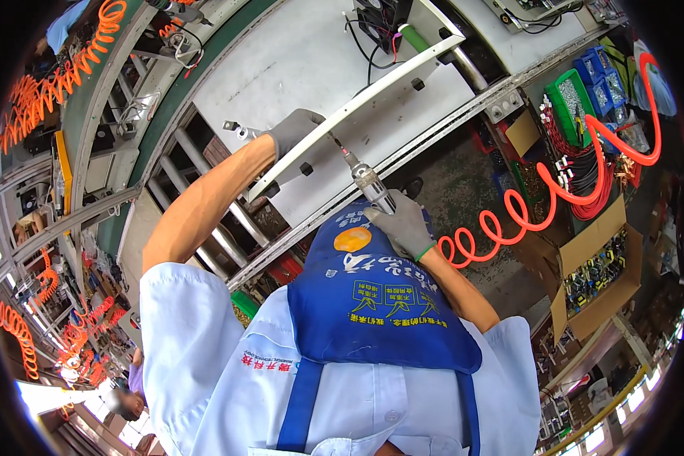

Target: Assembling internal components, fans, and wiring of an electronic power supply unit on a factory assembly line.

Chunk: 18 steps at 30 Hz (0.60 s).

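A white metal panel (388, 80) with a long narrow rim stands tilted on the work table in front of me. My left hand (296, 131), in a grey glove, grips it at the left part of the rim; some fingers are hidden behind it. In my right hand (404, 226), also gloved, is a silver air screwdriver (368, 182). The fingers close round its body, and its bit points up and left at the panel's near side. Whether the tip touches a screw is too small to tell. Small black pieces (417, 84) sit along the panel below the rim.
A coiled orange air hose (520, 220) runs right from near my right hand. Black fans with cables (380, 21) stand beyond the panel. On the right are a green bin (568, 106), blue bins (602, 80) and an open carton (596, 277) of parts. Metal rollers (224, 228) lie left.
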Motion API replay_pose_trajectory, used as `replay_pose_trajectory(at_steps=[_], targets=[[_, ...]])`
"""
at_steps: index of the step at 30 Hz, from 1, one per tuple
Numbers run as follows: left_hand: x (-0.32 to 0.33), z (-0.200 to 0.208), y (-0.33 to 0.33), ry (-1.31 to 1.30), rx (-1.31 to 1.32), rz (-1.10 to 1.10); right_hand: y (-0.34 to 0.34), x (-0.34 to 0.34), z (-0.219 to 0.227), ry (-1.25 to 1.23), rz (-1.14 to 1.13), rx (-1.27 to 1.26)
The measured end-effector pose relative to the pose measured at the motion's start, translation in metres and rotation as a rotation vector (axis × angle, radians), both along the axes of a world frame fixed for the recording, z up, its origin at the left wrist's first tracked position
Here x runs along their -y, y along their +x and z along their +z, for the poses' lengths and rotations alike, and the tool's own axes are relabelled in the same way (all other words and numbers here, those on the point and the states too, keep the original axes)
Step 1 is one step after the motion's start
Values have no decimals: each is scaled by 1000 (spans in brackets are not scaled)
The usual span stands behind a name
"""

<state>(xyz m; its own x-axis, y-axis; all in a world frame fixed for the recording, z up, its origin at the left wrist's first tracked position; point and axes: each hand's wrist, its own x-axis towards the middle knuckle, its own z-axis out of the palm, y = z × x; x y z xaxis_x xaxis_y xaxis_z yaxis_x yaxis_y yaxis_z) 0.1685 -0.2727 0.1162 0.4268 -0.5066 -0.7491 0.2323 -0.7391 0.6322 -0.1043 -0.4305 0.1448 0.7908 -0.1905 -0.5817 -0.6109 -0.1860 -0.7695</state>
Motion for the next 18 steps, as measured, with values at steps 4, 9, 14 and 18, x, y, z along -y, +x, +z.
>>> replay_pose_trajectory(at_steps=[4,9,14,18], targets=[[-4,-9,2,3,20,-21,1,-2,1,-2,-13,9],[-6,-4,-1,45,-32,55,-2,0,-2,29,-13,32],[-7,-5,-2,17,-28,86,-2,1,-4,58,-22,25],[-8,-6,-1,8,-24,90,-5,0,-11,101,-35,34]])
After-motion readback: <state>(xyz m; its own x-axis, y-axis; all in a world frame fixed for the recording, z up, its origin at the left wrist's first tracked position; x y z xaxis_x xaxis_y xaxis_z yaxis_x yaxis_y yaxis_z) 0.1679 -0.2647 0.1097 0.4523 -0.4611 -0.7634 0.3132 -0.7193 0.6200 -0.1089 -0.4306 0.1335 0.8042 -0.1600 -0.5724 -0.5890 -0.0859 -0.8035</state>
